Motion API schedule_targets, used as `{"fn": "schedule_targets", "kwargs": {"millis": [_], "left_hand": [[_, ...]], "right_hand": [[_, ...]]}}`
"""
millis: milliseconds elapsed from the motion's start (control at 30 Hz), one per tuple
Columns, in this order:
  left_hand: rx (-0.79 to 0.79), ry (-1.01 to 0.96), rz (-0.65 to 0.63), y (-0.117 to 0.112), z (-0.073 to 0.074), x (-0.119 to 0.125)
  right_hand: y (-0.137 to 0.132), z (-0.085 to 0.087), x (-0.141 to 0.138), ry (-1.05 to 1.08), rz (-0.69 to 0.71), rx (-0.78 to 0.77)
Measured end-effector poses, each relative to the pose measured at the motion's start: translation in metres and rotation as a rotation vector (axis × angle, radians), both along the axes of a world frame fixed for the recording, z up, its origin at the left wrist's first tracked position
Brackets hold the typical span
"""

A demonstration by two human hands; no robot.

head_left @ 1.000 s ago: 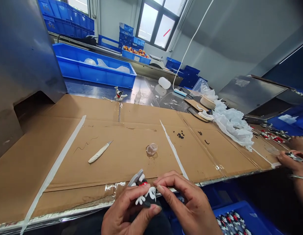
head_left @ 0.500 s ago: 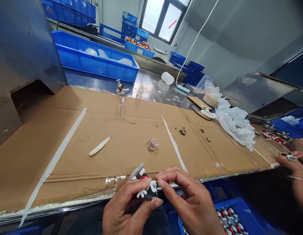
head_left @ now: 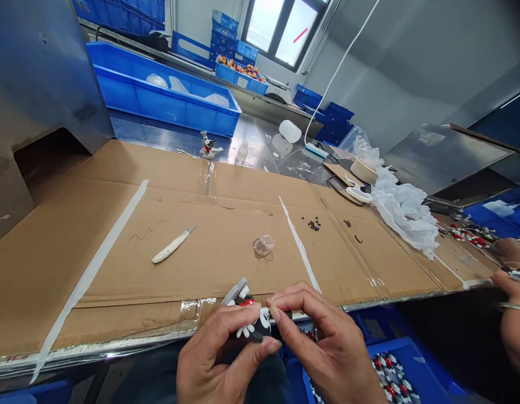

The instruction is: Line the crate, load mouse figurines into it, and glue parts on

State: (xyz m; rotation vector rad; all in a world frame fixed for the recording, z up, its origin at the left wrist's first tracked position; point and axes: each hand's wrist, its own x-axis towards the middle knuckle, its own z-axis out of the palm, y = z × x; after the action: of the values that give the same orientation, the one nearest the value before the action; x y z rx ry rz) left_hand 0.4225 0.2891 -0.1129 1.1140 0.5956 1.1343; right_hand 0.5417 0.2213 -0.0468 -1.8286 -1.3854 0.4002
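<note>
My left hand [head_left: 220, 359] is closed around a small cartoon figure [head_left: 248, 314] in black, white, red and grey, held at the near edge of the cardboard-covered table [head_left: 116, 235]. My right hand [head_left: 327, 348] pinches at the figure's right side with thumb and forefinger. What the pinch holds is too small to make out. A white-handled knife [head_left: 171, 247] and a small clear cup [head_left: 263, 245] lie on the cardboard beyond my hands.
A blue bin [head_left: 394, 376] of similar figures sits below the table edge at right. Another person's hands [head_left: 512, 280] work at the far right. Crumpled white plastic [head_left: 403, 210], tape rolls [head_left: 360, 182], black bits [head_left: 313, 226], a standing figure [head_left: 208, 146] and blue crates [head_left: 167, 101] lie farther back.
My hands stay together on the figure with only slight shifts. The view has tilted down a little. The other person's hands at right have moved slightly.
</note>
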Motion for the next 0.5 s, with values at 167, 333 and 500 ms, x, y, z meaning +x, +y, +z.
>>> {"fn": "schedule_targets", "kwargs": {"millis": [167, 333, 500], "left_hand": [[0.106, 0.013, -0.001, 0.002, -0.001, 0.0], [-0.087, 0.02, 0.047, -0.007, 0.005, 0.005], [-0.098, 0.052, 0.024, -0.005, 0.003, 0.006]], "right_hand": [[0.001, 0.0, 0.003, -0.015, 0.029, -0.016], [0.002, -0.004, 0.002, 0.062, 0.003, -0.039], [0.003, -0.009, 0.002, 0.247, -0.04, 0.008]]}}
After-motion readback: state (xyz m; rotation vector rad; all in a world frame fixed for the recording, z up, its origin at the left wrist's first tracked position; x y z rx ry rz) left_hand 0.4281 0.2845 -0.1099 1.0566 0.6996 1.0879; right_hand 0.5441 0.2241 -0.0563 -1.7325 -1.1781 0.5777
